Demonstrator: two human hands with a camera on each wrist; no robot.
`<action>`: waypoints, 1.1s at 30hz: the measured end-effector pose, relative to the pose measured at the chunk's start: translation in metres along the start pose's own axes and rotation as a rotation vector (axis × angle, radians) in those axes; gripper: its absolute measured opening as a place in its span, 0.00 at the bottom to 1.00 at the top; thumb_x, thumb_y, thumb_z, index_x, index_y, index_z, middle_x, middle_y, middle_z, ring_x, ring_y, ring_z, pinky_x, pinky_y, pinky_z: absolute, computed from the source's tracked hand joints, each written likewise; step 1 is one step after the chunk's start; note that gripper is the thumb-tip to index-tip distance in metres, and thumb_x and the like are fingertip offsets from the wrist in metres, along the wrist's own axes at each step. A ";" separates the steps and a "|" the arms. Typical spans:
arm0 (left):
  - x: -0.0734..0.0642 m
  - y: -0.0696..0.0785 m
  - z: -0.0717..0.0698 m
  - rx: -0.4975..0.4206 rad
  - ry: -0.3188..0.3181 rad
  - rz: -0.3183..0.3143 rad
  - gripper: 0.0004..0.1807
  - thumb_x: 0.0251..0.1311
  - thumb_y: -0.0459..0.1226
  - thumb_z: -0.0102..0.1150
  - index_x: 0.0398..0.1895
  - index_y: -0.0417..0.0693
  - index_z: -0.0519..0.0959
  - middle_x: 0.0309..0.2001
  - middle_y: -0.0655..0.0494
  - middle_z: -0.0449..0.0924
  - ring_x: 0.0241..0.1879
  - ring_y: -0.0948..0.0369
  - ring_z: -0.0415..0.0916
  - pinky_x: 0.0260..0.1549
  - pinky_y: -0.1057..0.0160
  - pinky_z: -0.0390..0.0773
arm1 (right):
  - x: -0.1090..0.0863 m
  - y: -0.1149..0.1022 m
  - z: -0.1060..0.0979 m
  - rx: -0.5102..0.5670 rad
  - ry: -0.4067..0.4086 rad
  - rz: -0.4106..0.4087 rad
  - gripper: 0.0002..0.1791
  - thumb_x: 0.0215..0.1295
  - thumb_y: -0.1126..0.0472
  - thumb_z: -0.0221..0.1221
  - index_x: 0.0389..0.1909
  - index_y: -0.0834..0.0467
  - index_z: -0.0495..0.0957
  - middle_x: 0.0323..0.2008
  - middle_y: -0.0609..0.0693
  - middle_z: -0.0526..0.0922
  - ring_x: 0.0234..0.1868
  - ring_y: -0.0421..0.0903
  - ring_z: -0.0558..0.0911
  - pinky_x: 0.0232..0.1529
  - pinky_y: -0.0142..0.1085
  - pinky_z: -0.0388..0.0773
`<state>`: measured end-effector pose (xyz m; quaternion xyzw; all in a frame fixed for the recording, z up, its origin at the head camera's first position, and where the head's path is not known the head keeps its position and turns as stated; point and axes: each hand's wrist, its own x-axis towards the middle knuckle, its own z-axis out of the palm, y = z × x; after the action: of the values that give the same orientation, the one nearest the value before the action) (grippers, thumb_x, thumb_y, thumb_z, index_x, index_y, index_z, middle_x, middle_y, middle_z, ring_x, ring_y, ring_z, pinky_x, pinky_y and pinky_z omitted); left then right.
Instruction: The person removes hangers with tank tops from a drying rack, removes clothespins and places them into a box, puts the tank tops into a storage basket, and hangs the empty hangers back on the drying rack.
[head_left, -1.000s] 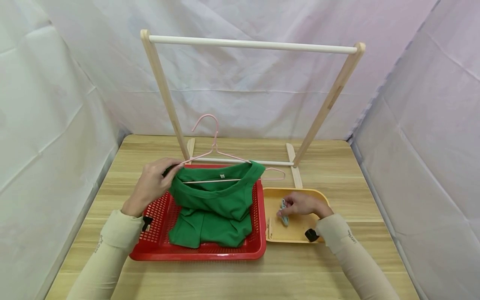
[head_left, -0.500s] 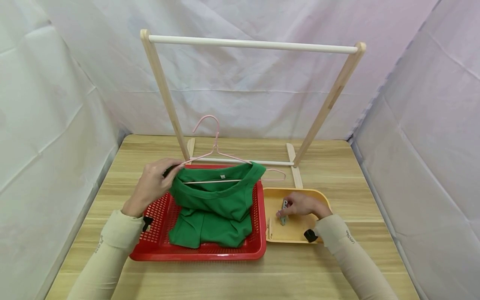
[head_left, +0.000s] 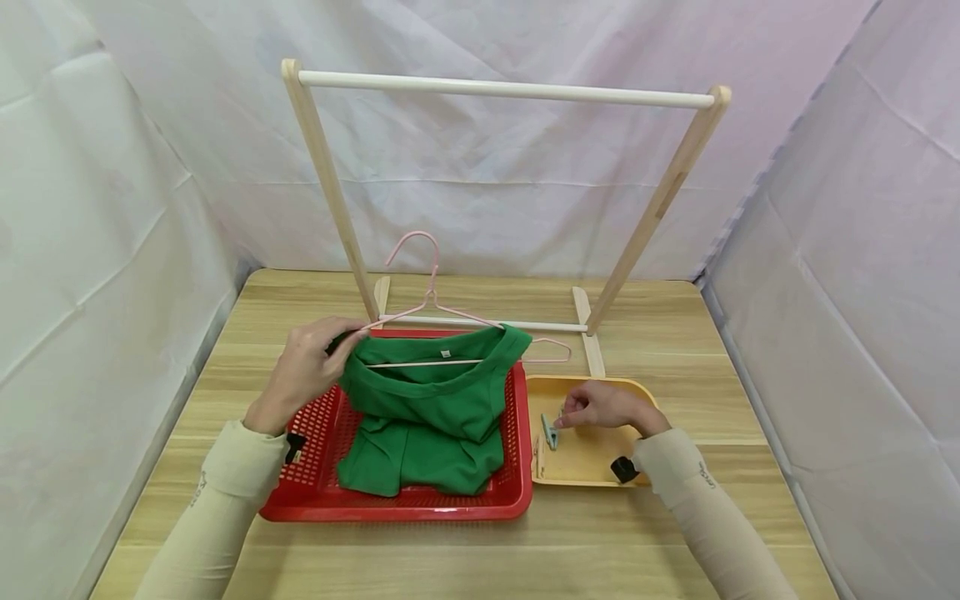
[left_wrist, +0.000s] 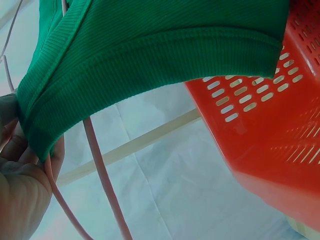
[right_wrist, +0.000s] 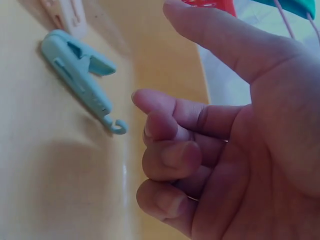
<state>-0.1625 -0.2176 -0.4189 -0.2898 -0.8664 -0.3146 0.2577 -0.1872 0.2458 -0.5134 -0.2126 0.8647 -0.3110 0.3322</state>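
My left hand (head_left: 303, 371) pinches the left shoulder of a green tank top (head_left: 427, 417) together with the pink hanger (head_left: 431, 292) inside it. In the left wrist view, the fingers (left_wrist: 15, 140) wrap the ribbed edge where the hanger wire comes out. The hanger's right end sticks out past the other strap, and its hook points up. Over the yellow tray (head_left: 592, 479), my right hand (head_left: 603, 406) has its thumb apart and its fingers loosely bent, holding nothing. A mint-green clothespin (right_wrist: 77, 75) lies in the tray just beyond those fingertips.
Under the top stands a red perforated basket (head_left: 397, 512). Pinkish-beige clothespins (head_left: 538, 457) lie at the tray's left side. Behind, a wooden rack with a white rail (head_left: 502, 87) rises from the table (head_left: 480, 558).
My right hand has let go of the mint-green clothespin, which now lies farther left in the tray. My left hand, the hanger and the top have hardly moved.
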 end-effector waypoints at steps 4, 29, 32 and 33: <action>0.000 0.000 0.000 0.000 0.000 0.000 0.09 0.56 0.23 0.66 0.40 0.36 0.85 0.37 0.47 0.87 0.35 0.53 0.86 0.34 0.53 0.83 | -0.002 -0.005 -0.002 0.000 -0.002 -0.051 0.14 0.63 0.46 0.66 0.32 0.52 0.80 0.26 0.43 0.78 0.28 0.39 0.71 0.28 0.31 0.68; 0.000 0.002 -0.001 -0.015 -0.001 0.018 0.10 0.55 0.23 0.67 0.41 0.37 0.85 0.37 0.48 0.87 0.36 0.54 0.85 0.34 0.53 0.84 | -0.024 -0.069 -0.032 -0.063 0.084 -0.378 0.09 0.67 0.51 0.63 0.31 0.50 0.78 0.21 0.41 0.71 0.22 0.35 0.67 0.23 0.29 0.67; 0.000 0.003 -0.002 -0.017 -0.001 0.021 0.10 0.55 0.23 0.67 0.41 0.38 0.86 0.37 0.48 0.87 0.35 0.54 0.85 0.33 0.53 0.84 | -0.027 -0.079 -0.035 -0.067 0.111 -0.402 0.07 0.68 0.52 0.63 0.32 0.50 0.78 0.21 0.40 0.71 0.22 0.35 0.68 0.23 0.29 0.68; 0.000 0.003 -0.002 -0.017 -0.002 0.022 0.10 0.55 0.23 0.67 0.41 0.38 0.86 0.37 0.48 0.87 0.35 0.54 0.85 0.33 0.53 0.84 | -0.027 -0.082 -0.035 -0.066 0.124 -0.414 0.07 0.68 0.52 0.63 0.33 0.49 0.78 0.21 0.40 0.71 0.21 0.35 0.68 0.23 0.29 0.68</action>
<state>-0.1600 -0.2166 -0.4159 -0.3019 -0.8607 -0.3188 0.2577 -0.1801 0.2166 -0.4245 -0.3769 0.8311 -0.3567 0.2001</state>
